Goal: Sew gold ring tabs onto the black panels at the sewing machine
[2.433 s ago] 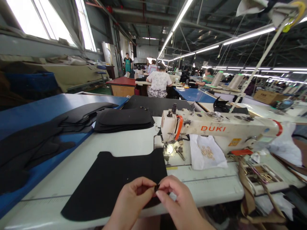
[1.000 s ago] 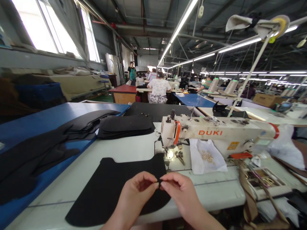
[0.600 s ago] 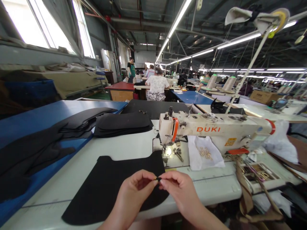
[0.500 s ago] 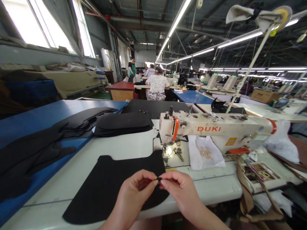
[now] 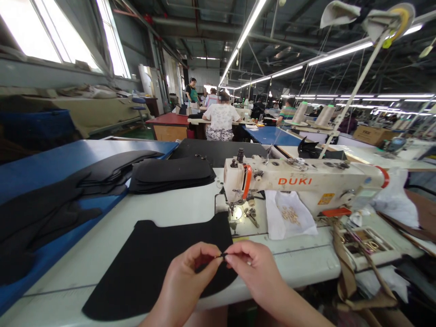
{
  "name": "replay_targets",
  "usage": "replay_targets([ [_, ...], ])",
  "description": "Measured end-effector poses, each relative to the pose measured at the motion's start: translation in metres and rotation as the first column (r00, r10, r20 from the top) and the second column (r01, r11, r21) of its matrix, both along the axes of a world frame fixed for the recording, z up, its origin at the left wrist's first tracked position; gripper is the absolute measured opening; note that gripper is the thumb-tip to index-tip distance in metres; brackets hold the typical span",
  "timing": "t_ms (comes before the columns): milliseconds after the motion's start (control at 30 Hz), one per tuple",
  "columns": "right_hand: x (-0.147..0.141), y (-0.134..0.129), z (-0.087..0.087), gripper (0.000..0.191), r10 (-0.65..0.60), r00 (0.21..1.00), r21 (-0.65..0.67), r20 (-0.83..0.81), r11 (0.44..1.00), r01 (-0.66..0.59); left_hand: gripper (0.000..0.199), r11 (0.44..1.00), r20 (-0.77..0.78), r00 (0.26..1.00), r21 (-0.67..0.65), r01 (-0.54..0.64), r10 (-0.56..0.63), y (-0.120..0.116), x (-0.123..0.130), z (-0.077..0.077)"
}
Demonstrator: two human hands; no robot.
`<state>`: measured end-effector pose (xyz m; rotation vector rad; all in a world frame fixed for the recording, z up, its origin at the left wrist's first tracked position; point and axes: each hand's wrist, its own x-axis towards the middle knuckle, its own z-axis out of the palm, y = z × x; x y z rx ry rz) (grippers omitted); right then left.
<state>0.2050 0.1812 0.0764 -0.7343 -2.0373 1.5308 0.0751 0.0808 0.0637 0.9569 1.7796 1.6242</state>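
Observation:
Both hands meet fingertip to fingertip above the right part of a flat black panel point(image 5: 146, 268). My left hand point(image 5: 194, 268) pinches a tiny dark piece point(image 5: 223, 255) with a gold-coloured glint beside it. From the other side, my right hand point(image 5: 254, 268) pinches the same tiny piece. What exactly it is stays too small to tell. The panel lies on the pale machine table point(image 5: 184, 204), its upper right corner close to the needle area of the sewing machine point(image 5: 299, 181). Small gold-coloured parts point(image 5: 290, 215) lie on a white cloth point(image 5: 272, 227) beneath the machine arm.
Stacked black pieces point(image 5: 170, 175) lie left of the machine, with more black pieces point(image 5: 51, 204) on the blue surface. A tray point(image 5: 383, 254) of small tools and brown straps point(image 5: 347, 281) are at right. Beyond the tables, a person in white point(image 5: 221, 118) sits facing away.
The whole view has shifted slightly, so the tables and machine sit a little further left. Both hands remain joined at the tiny piece, with barely any change in pose.

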Motion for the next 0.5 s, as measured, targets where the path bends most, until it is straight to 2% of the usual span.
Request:
replay_targets([
  [100,0.001,0.002,0.002,0.012,0.000,0.999,0.152,0.035,0.988,-0.005,0.009,1.000,0.047,0.999,-0.021,-0.006,0.007,0.001,-0.001,0.002],
  [200,0.002,0.001,0.001,0.013,-0.016,0.999,0.207,0.043,0.978,0.007,0.010,0.997,0.066,0.998,-0.083,-0.001,0.006,0.002,-0.003,0.008],
  [333,0.004,-0.002,-0.004,0.013,-0.037,0.998,0.162,0.041,0.986,0.030,0.010,0.986,0.062,0.998,-0.164,0.025,-0.015,0.000,-0.006,0.012],
  [500,0.004,-0.005,-0.017,0.012,-0.047,0.998,0.027,0.032,0.999,0.046,0.012,0.978,0.213,0.974,-0.172,0.115,-0.077,0.001,-0.009,0.007],
])
